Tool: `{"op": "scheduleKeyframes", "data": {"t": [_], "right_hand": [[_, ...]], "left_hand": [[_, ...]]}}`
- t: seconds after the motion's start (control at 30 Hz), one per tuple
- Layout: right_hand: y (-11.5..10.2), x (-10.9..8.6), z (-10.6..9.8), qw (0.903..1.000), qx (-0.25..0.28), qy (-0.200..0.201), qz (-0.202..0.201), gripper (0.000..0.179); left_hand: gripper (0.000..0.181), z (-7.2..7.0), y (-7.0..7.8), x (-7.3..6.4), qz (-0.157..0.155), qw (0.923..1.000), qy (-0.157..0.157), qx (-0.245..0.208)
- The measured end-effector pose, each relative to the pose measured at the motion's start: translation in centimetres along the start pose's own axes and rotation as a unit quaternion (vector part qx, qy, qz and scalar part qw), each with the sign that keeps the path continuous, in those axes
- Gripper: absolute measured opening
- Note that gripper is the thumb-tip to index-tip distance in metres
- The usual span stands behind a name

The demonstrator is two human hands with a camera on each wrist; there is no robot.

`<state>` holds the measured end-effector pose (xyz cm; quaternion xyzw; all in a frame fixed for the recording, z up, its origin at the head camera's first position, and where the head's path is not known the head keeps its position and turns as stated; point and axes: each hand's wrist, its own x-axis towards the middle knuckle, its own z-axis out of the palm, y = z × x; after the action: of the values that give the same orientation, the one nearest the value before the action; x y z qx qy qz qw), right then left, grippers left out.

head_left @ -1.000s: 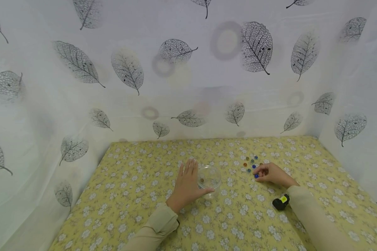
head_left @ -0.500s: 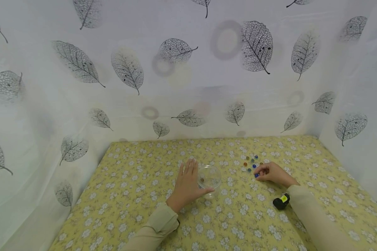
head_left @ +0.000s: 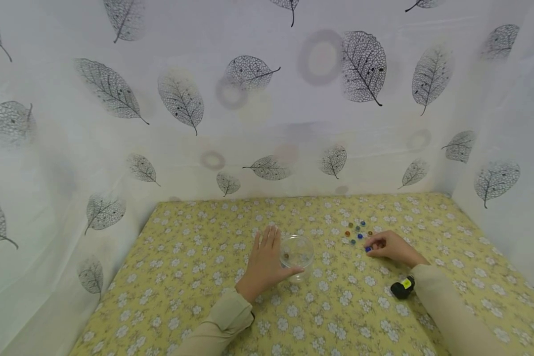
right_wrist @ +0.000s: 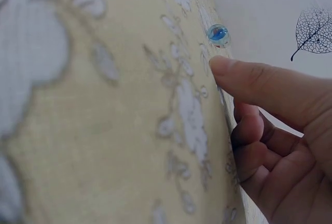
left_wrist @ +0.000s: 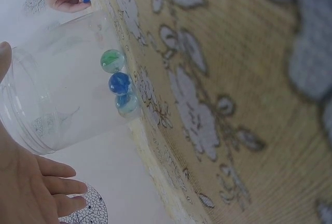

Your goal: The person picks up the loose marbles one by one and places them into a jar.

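Note:
My left hand [head_left: 261,264] lies with straight fingers beside a clear jar [head_left: 303,273], its thumb spread along the near side. In the left wrist view the jar [left_wrist: 78,99] stands upright with a green swirled marble [left_wrist: 112,60], a dark blue marble [left_wrist: 120,83] and a pale blue marble [left_wrist: 126,103] at its bottom. Over on the right, my right hand [head_left: 393,247] pinches a blue marble [head_left: 368,249] between thumb and fingertips, close to the cloth. The right wrist view shows the thumb [right_wrist: 259,81] but hides that marble.
Several loose marbles lie just beyond my right hand, among them an orange marble [head_left: 347,234] and a blue marble [head_left: 360,236]. Flowered yellow cloth [head_left: 196,282] covers the table. A leaf-printed white curtain [head_left: 258,128] hangs behind and at both sides.
My right hand has shifted slightly to the right with the blue marble, uncovering a brown marble behind it. The left hand and jar have stayed put.

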<state>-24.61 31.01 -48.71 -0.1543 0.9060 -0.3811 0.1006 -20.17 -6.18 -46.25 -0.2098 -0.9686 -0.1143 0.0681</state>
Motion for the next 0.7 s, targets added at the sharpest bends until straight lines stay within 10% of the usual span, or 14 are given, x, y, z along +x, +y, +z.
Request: {"op": "scheduleKeyframes", "data": {"t": [0.7], "right_hand": [[-1.9,0.0,-0.5,0.9992,-0.031,0.022,0.013,0.02]], "left_hand": [[0.11,0.0,0.0,-0.1,0.003,1.0,0.006,0.005]]}}
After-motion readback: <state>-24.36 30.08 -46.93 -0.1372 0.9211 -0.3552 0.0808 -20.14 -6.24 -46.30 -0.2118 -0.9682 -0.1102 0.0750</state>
